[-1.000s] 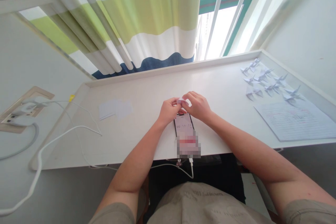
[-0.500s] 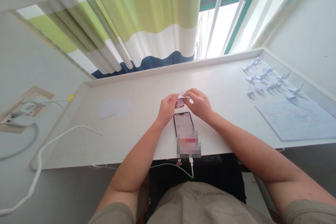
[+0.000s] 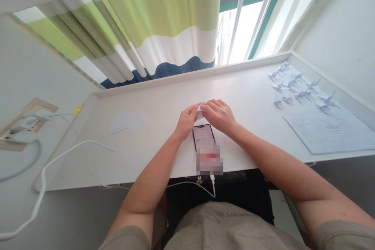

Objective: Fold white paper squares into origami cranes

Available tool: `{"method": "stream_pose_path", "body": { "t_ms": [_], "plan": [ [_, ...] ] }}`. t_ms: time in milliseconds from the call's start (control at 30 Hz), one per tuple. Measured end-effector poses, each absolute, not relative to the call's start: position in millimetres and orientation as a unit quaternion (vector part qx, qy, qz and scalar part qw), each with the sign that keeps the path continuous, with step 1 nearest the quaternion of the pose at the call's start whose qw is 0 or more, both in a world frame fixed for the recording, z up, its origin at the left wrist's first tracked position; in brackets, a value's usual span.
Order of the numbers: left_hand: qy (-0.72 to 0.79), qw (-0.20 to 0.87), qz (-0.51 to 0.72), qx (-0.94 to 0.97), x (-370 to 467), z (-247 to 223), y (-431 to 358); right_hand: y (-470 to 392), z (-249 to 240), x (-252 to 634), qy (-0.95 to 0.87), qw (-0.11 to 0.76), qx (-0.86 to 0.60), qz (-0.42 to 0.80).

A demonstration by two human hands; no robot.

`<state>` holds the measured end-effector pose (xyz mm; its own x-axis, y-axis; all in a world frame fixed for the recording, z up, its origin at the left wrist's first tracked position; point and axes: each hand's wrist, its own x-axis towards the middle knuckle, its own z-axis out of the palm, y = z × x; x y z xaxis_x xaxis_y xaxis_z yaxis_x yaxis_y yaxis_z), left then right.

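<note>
Left hand [image 3: 187, 122] and right hand [image 3: 218, 115] near each other over the desk [image 3: 164, 105], both pinched on the folded white paper [image 3: 199, 115] between them. Right fingers lie across its top; the fold's shape is partly hidden.

Edges: raised rim [image 3: 164, 80] beyond the hands, a stretch of white desktop in between. Front edge on the body side of the hands, forearms crossing over it. More desktop to either side: from left hand out to the small paper sheets [image 3: 118, 122], from right hand out to the paper cranes [image 3: 303, 93]. Tightest just bodyward of the hands, where the smartphone [image 3: 203, 136] lies, its pixelated lower end near the front edge.

Counts: one paper held. One smartphone, one charging cable [image 3: 213, 181] at its lower end. Small sheets overlap, at least two, well left of left hand. Cranes crowd together far right of right hand; at least six, exact number unclear. One lined sheet [image 3: 328, 134] showing, bodyward of the cranes, with writing too small to read.
</note>
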<state>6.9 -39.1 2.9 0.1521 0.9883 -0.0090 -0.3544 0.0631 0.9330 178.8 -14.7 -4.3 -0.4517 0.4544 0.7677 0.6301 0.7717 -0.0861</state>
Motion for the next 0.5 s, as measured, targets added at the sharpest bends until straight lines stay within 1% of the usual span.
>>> {"method": "stream_pose_path", "body": {
  "t_ms": [167,267,367,500],
  "plan": [
    [0.348,0.666,0.525,0.4,5.8,5.8,-41.5,-16.5,-6.4,173.8,-0.831,0.446,-0.33,-0.026],
    [0.344,0.677,0.536,0.369,7.9,7.6,-42.6,-15.5,-8.3,173.1,-0.829,0.439,-0.346,0.022],
    [0.339,0.682,0.548,0.347,10.4,9.2,-43.1,-14.6,-8.8,173.5,-0.833,0.425,-0.352,0.034],
    [0.329,0.683,0.552,0.348,12.8,11.3,-44.2,-14.5,-8.1,174.2,-0.84,0.418,-0.345,0.017]
  ]
}}
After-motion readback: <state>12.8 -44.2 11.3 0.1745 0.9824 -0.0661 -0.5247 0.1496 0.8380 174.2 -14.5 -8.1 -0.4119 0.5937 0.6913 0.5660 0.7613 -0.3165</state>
